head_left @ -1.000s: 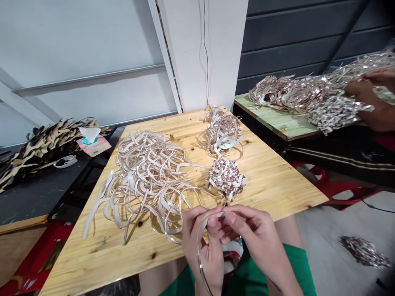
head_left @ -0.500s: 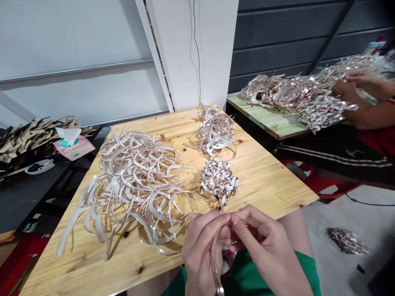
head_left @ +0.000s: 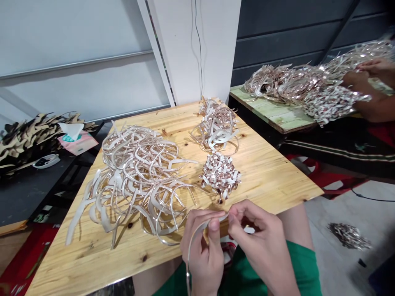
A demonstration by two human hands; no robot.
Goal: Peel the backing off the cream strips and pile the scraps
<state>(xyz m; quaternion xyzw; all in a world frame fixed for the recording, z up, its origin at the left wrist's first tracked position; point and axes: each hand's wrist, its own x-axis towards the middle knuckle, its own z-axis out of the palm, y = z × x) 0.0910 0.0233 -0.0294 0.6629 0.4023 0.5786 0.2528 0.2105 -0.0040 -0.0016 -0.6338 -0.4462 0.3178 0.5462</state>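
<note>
My left hand [head_left: 203, 250] pinches a thin metallic strip [head_left: 196, 232] between thumb and fingers, and the strip's long end hangs down over that hand. My right hand [head_left: 257, 236] grips the strip's other end between thumb and forefinger, close beside the left fingertips. Just beyond both hands lies a compact bundle of folded white and rose-gold pieces [head_left: 220, 172] on the wooden table [head_left: 265, 181]. To the left spreads a large pile of loose curled strips [head_left: 138, 176]. A smaller heap of curled strips [head_left: 217, 125] rests behind the bundle.
At the left, a dark table [head_left: 18, 197] bears a tissue pack [head_left: 78, 142] and brown cut pieces [head_left: 33, 139]. Another person's hands [head_left: 370, 82] work over shiny strips on the table at right. A folded bundle [head_left: 348, 235] lies on the floor; a red chair [head_left: 336, 187] stands nearby.
My hands have moved slightly apart, and the strip now lies across my left fingers with more of it showing between them. The view has shifted a little.
</note>
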